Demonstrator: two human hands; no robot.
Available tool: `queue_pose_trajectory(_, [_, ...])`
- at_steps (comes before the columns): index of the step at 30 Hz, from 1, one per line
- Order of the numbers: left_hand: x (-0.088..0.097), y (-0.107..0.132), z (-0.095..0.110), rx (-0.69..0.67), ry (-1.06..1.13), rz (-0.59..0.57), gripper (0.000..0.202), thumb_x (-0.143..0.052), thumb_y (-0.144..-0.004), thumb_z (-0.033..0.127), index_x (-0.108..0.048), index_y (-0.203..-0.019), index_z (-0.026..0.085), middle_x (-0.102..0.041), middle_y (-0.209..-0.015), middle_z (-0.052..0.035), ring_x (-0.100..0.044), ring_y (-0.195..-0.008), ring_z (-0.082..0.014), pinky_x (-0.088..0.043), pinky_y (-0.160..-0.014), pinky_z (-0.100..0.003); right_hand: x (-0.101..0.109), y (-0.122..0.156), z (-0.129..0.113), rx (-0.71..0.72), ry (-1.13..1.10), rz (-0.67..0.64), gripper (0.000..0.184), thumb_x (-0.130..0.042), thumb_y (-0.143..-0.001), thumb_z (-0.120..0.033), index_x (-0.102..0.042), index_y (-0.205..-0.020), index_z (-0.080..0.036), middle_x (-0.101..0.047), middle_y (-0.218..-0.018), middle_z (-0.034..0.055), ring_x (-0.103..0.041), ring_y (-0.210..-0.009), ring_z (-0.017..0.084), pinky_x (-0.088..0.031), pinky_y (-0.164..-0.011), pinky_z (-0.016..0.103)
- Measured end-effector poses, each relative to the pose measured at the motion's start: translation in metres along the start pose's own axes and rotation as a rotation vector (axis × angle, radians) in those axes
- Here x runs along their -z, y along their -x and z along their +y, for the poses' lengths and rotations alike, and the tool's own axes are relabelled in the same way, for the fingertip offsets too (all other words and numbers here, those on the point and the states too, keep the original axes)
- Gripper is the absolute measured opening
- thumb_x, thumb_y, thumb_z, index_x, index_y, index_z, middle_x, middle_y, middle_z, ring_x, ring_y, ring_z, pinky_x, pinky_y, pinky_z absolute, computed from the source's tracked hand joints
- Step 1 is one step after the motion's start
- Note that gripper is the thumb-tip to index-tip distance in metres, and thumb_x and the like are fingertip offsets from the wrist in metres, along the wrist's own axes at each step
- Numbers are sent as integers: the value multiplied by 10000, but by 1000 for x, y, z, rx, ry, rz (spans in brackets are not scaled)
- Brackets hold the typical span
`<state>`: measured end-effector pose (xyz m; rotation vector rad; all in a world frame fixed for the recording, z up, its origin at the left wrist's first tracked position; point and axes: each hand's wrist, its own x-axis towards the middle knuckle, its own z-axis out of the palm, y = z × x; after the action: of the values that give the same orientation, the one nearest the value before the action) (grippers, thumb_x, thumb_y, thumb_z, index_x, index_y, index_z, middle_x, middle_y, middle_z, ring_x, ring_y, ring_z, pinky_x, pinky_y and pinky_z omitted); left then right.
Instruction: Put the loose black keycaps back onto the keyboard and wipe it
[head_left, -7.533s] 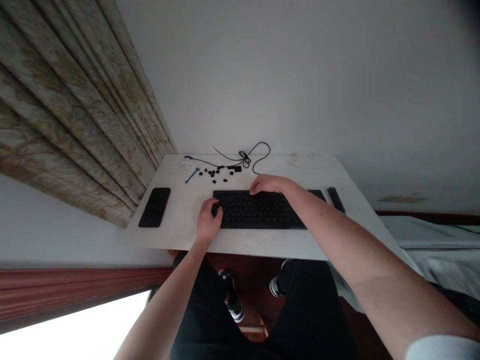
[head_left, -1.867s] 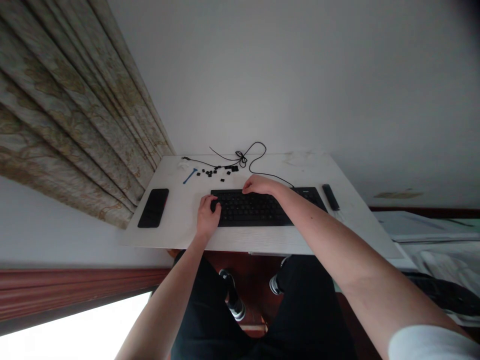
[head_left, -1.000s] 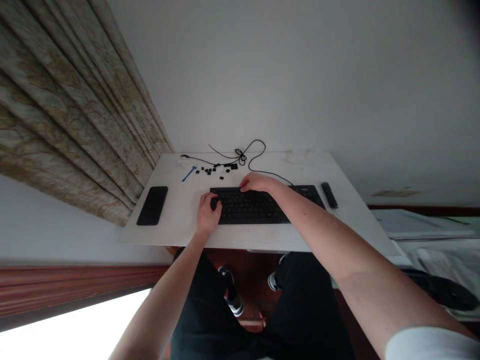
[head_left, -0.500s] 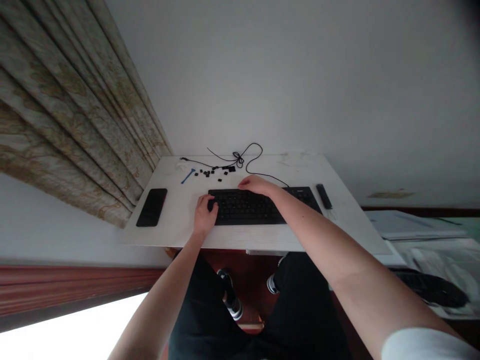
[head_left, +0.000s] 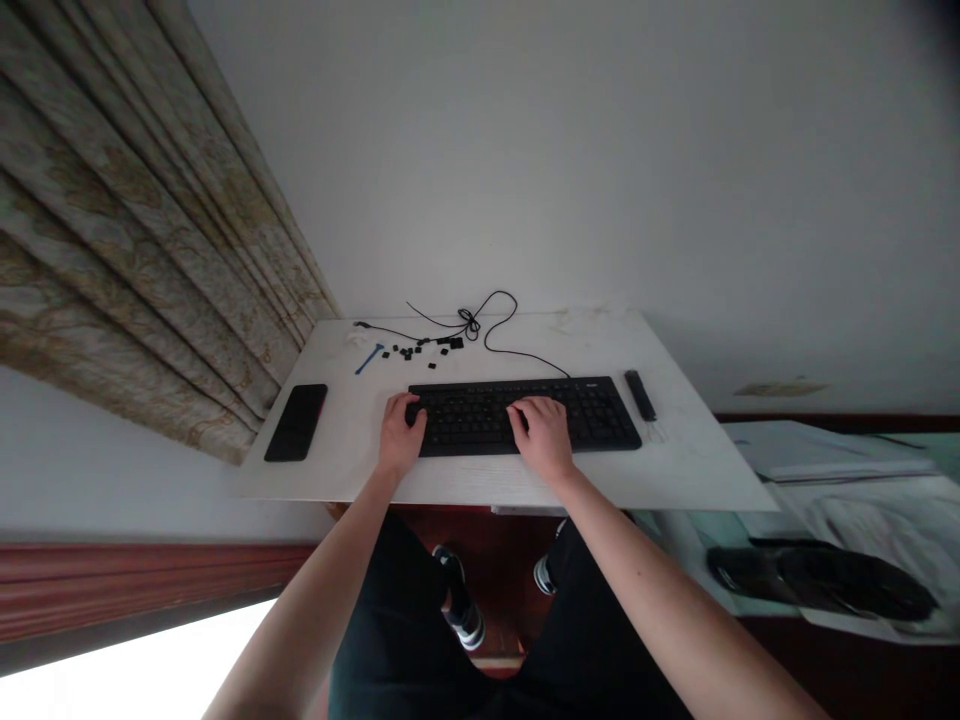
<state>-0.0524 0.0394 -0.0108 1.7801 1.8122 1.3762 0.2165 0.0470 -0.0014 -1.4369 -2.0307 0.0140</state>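
"As the person looks down, where is the keyboard [head_left: 484, 412]?"

"Flat on the white bench [head_left: 472, 483], one long side towards the person. Take its middle as the dial's centre, with twelve towards the wall [head_left: 525, 180]."

"And the fingers?"

"The left hand [head_left: 400, 437] is at nine o'clock, round the keyboard's left end: the thumb reaches over the end keys and the other fingers bend at the upper corner. The right hand [head_left: 546, 438] sits just off the middle, towards five, with keys beneath its curved fingers."

"Are they grasping anything?"

"I can't tell for either. On the left there's a gap between thumb and fingers, yet whether they grip the edge is unclear. On the right they're curled, and what's under them is hidden."

"What lies round about?"

"A black cable [head_left: 514, 351] leaves the far edge at one and runs to a knot near eleven. Small black pieces [head_left: 408, 355] are scattered at ten, with a blue tool [head_left: 369, 359] just beside them, nearer nine. The phone [head_left: 296, 423] lies at nine, past the left hand. At three, near the right end, there's a slim black object [head_left: 640, 395] I can't name."

"Farther out?"

"A patterned curtain [head_left: 150, 200] at ten, and dark-trousered legs [head_left: 405, 620] at six."
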Motion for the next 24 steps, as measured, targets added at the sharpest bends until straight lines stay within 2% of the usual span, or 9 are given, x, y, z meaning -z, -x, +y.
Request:
queue_pose_trajectory(3, [0,-16,-7,29,6,18,192,-564,-859,196,-637,-1037,203,-605,-1131,-92,-612,-1085,-217,-528,-955,-381,2,-1,-2,24,18,-3,231,-463,-987,-297,-661,-914,-203,-697,-978,96,-587,-957,252,-379,-914,410])
queue_pose_trajectory(6, [-2,-48,-10,24,-59,-13,204,-540,-869,195,-650,-1042,187,-615,-1116,-101,-623,-1043,-219,-534,-929,-378,5,-3,-3,48,49,-13,240,-451,-998,-293,-652,-906,-201,-696,-958,92,-584,-943,246,-371,-913,404])
queue_pose_trajectory(9, [-10,-86,-5,-83,-193,-211,208,-533,-877,181,-677,-1027,175,-643,-1093,-102,-621,-1059,-230,-494,-1001,-395,5,-3,-3,50,63,-9,229,-454,-995,-275,-646,-897,-197,-692,-938,85,-581,-926,239,-368,-899,396])
queue_pose_trajectory(12, [-22,-117,3,-167,-385,-424,255,-531,-878,151,-692,-1075,165,-652,-1152,-104,-592,-1140,-241,-434,-1069,-397,4,-3,-2,45,66,7,209,-474,-984,-262,-644,-883,-195,-686,-918,81,-576,-912,234,-366,-884,390])
queue_pose_trajectory(14, [-30,-129,7,-170,-495,-545,288,-541,-870,129,-696,-1111,160,-654,-1177,-109,-600,-1131,-242,-438,-1054,-373,4,-2,-2,47,68,17,207,-478,-982,-258,-642,-874,-194,-683,-913,79,-572,-905,231,-364,-879,387])
queue_pose_trajectory(16, [-36,-133,7,-167,-551,-620,293,-541,-865,109,-710,-1100,160,-665,-1164,-113,-618,-1094,-241,-453,-1020,-353,4,-2,-1,49,71,21,208,-475,-982,-253,-640,-871,-194,-682,-912,78,-570,-899,229,-362,-876,387])
queue_pose_trajectory(18, [-39,-131,6,-168,-564,-631,280,-524,-871,98,-726,-1056,159,-676,-1132,-120,-626,-1074,-245,-460,-1000,-352,4,-3,-1,49,70,21,206,-475,-981,-249,-640,-870,-195,-681,-910,79,-568,-891,229,-360,-875,389])
queue_pose_trajectory(21, [-40,-126,5,-124,-492,-566,249,-524,-870,96,-739,-979,156,-692,-1083,-127,-627,-1075,-258,-454,-1007,-379,4,-3,-1,47,62,24,203,-481,-978,-249,-641,-865,-197,-680,-911,79,-564,-885,228,-359,-871,390])
queue_pose_trajectory(24, [-40,-119,12,29,-175,-401,196,-569,-859,117,-736,-951,162,-714,-1041,-111,-632,-1060,-249,-448,-1024,-404,4,-3,-1,45,53,26,196,-485,-974,-246,-640,-865,-196,-679,-914,77,-562,-887,227,-358,-873,386])
